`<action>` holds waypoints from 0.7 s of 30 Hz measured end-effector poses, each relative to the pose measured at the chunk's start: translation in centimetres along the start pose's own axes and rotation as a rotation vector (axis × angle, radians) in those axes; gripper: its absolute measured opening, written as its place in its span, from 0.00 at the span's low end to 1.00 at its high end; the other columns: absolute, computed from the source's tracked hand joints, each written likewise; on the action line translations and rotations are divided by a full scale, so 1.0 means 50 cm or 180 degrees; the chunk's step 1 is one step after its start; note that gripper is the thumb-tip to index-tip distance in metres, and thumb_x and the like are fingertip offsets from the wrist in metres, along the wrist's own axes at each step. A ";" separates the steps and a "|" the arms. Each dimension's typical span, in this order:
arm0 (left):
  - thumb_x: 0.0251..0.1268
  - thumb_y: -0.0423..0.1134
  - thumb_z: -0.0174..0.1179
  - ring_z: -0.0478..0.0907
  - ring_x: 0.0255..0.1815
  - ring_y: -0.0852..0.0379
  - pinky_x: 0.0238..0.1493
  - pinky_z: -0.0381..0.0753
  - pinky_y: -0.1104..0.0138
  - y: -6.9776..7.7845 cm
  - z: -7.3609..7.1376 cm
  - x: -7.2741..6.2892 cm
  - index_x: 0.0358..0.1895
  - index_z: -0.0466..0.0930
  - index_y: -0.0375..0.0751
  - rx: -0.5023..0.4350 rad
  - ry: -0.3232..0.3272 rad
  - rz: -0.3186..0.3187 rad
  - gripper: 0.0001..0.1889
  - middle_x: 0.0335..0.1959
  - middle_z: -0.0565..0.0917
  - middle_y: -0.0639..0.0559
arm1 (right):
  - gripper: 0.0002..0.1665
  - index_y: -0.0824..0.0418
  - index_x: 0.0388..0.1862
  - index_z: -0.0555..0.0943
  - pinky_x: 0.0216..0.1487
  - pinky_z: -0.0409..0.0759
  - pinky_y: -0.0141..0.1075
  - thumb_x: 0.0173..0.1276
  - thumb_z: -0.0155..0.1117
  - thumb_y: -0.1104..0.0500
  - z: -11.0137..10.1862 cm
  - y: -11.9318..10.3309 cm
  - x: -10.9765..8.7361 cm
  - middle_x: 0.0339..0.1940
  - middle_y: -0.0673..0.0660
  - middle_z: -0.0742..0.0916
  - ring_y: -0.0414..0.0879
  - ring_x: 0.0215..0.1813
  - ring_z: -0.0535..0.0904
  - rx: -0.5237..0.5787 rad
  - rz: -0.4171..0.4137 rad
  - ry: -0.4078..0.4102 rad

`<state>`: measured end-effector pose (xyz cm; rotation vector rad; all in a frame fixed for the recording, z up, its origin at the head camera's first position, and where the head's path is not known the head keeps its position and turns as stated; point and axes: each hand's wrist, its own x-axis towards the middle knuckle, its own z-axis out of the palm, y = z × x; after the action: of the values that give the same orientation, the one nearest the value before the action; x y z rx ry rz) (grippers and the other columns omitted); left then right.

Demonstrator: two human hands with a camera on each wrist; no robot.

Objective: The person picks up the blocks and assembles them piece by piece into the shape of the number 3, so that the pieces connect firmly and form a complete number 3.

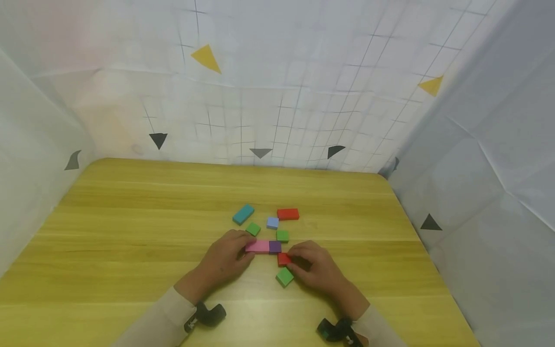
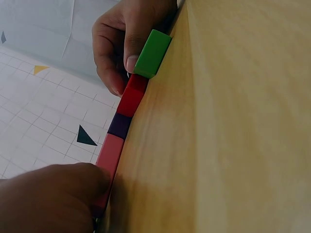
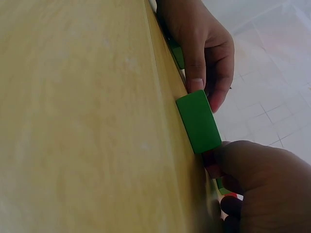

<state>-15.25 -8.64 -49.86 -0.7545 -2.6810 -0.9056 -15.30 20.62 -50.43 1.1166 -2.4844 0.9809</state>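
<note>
My left hand (image 1: 223, 258) pinches the outer end of a long pink block (image 1: 260, 246) between thumb and fingers. A small purple block (image 1: 275, 247) touches the pink block's right end. A small red block (image 1: 283, 259) lies at the purple block's near right corner, and my right hand (image 1: 318, 270) pinches its right side. Close to that thumb, on the near side, a green block (image 1: 284, 277) sits turned at an angle. In the left wrist view the pink block (image 2: 111, 155), purple block (image 2: 119, 125) and red block (image 2: 132, 96) form a run.
Behind the pink and purple blocks lie two green blocks (image 1: 253, 229), a small light blue block (image 1: 272, 223), a teal block (image 1: 243, 214) and a longer red block (image 1: 288, 214). The wooden table (image 1: 130, 217) ends at white patterned sheets (image 1: 277, 96) behind and at both sides.
</note>
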 end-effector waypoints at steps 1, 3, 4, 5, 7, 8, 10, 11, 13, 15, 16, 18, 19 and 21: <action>0.64 0.45 0.67 0.76 0.52 0.64 0.52 0.82 0.67 0.000 -0.001 0.000 0.54 0.84 0.49 -0.0007 -0.0006 -0.0002 0.16 0.51 0.84 0.61 | 0.14 0.55 0.46 0.87 0.53 0.82 0.38 0.61 0.75 0.56 0.000 0.000 0.000 0.47 0.48 0.87 0.43 0.52 0.82 0.0004 0.0002 -0.0003; 0.64 0.45 0.67 0.76 0.53 0.65 0.53 0.81 0.67 0.001 -0.002 0.000 0.54 0.84 0.49 -0.0013 -0.0027 -0.0008 0.16 0.52 0.84 0.61 | 0.14 0.55 0.46 0.87 0.53 0.82 0.38 0.61 0.75 0.56 0.000 0.000 0.000 0.47 0.48 0.87 0.43 0.52 0.82 0.0008 0.0007 -0.0007; 0.65 0.46 0.66 0.76 0.53 0.65 0.54 0.81 0.67 0.001 -0.003 0.000 0.55 0.84 0.50 -0.0011 -0.0039 -0.0012 0.16 0.52 0.84 0.62 | 0.14 0.55 0.46 0.87 0.53 0.82 0.38 0.61 0.75 0.55 0.000 0.000 0.000 0.48 0.48 0.87 0.43 0.52 0.82 0.0007 0.0018 -0.0012; 0.65 0.46 0.66 0.76 0.54 0.65 0.54 0.81 0.67 0.000 -0.003 0.000 0.55 0.84 0.50 -0.0006 -0.0045 -0.0014 0.16 0.52 0.84 0.62 | 0.14 0.55 0.46 0.87 0.53 0.82 0.38 0.61 0.75 0.56 0.000 0.000 0.000 0.48 0.48 0.87 0.43 0.52 0.82 0.0008 0.0016 -0.0013; 0.65 0.46 0.66 0.76 0.54 0.65 0.54 0.81 0.67 -0.001 -0.003 0.000 0.55 0.84 0.51 0.0007 -0.0057 -0.0026 0.16 0.52 0.84 0.62 | 0.14 0.55 0.47 0.87 0.53 0.82 0.38 0.61 0.75 0.55 0.000 0.000 0.000 0.48 0.48 0.87 0.43 0.52 0.82 0.0001 0.0022 -0.0018; 0.65 0.46 0.66 0.76 0.54 0.65 0.54 0.81 0.67 -0.001 -0.003 0.000 0.55 0.83 0.51 0.0017 -0.0060 -0.0027 0.16 0.52 0.84 0.62 | 0.14 0.55 0.47 0.87 0.53 0.82 0.38 0.62 0.74 0.55 0.000 0.000 0.001 0.48 0.48 0.87 0.43 0.52 0.82 0.0001 0.0028 -0.0023; 0.65 0.46 0.66 0.76 0.54 0.65 0.54 0.81 0.67 -0.003 -0.002 0.000 0.55 0.83 0.51 0.0024 -0.0054 -0.0017 0.16 0.52 0.84 0.62 | 0.14 0.54 0.47 0.87 0.54 0.82 0.38 0.62 0.74 0.55 0.000 -0.001 0.001 0.48 0.48 0.87 0.43 0.52 0.82 0.0003 0.0039 -0.0031; 0.65 0.46 0.66 0.76 0.55 0.65 0.55 0.81 0.67 -0.003 -0.002 -0.001 0.55 0.83 0.51 0.0028 -0.0048 -0.0010 0.16 0.52 0.84 0.62 | 0.14 0.54 0.47 0.87 0.54 0.82 0.39 0.62 0.74 0.55 0.001 -0.001 0.001 0.48 0.48 0.87 0.43 0.52 0.82 0.0001 0.0043 -0.0033; 0.65 0.46 0.66 0.76 0.55 0.65 0.56 0.80 0.67 -0.004 -0.001 -0.001 0.55 0.83 0.51 0.0030 -0.0041 0.0009 0.16 0.53 0.84 0.62 | 0.14 0.54 0.47 0.87 0.54 0.82 0.39 0.62 0.74 0.56 0.001 -0.001 0.000 0.48 0.48 0.87 0.43 0.52 0.82 -0.0007 0.0047 -0.0030; 0.65 0.46 0.65 0.76 0.56 0.64 0.56 0.80 0.67 -0.004 -0.001 -0.001 0.55 0.83 0.51 0.0037 -0.0033 0.0025 0.16 0.53 0.84 0.62 | 0.14 0.54 0.47 0.87 0.54 0.82 0.38 0.62 0.74 0.55 0.001 0.000 -0.001 0.48 0.48 0.87 0.43 0.52 0.82 -0.0020 0.0054 -0.0031; 0.65 0.46 0.65 0.76 0.56 0.64 0.56 0.80 0.67 -0.004 -0.001 -0.001 0.56 0.83 0.50 0.0042 -0.0031 0.0027 0.16 0.53 0.84 0.62 | 0.14 0.54 0.47 0.87 0.54 0.82 0.38 0.62 0.74 0.56 0.001 0.001 -0.001 0.48 0.48 0.87 0.43 0.52 0.82 -0.0026 0.0057 -0.0029; 0.65 0.46 0.66 0.76 0.55 0.64 0.55 0.80 0.67 -0.003 -0.002 -0.001 0.56 0.83 0.50 0.0042 -0.0027 0.0025 0.17 0.53 0.84 0.61 | 0.13 0.54 0.47 0.87 0.54 0.82 0.39 0.62 0.74 0.56 0.001 0.001 -0.002 0.48 0.48 0.87 0.44 0.52 0.82 -0.0012 0.0048 -0.0021; 0.65 0.46 0.66 0.76 0.55 0.64 0.55 0.80 0.67 -0.002 -0.002 -0.001 0.56 0.83 0.50 0.0038 -0.0028 0.0019 0.17 0.53 0.84 0.61 | 0.14 0.54 0.47 0.86 0.54 0.82 0.39 0.63 0.73 0.56 0.000 0.001 -0.002 0.48 0.49 0.87 0.44 0.52 0.82 -0.0010 0.0052 -0.0018; 0.65 0.46 0.66 0.76 0.55 0.64 0.55 0.81 0.67 -0.002 -0.002 -0.001 0.56 0.83 0.50 0.0040 -0.0029 0.0015 0.17 0.53 0.84 0.61 | 0.14 0.55 0.47 0.86 0.55 0.82 0.39 0.63 0.73 0.56 0.000 0.001 -0.003 0.48 0.49 0.87 0.44 0.53 0.82 0.0008 0.0042 -0.0002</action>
<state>-15.23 -8.78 -49.87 -0.7638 -2.6890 -0.8856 -15.26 20.72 -50.53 1.1028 -2.4950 0.9878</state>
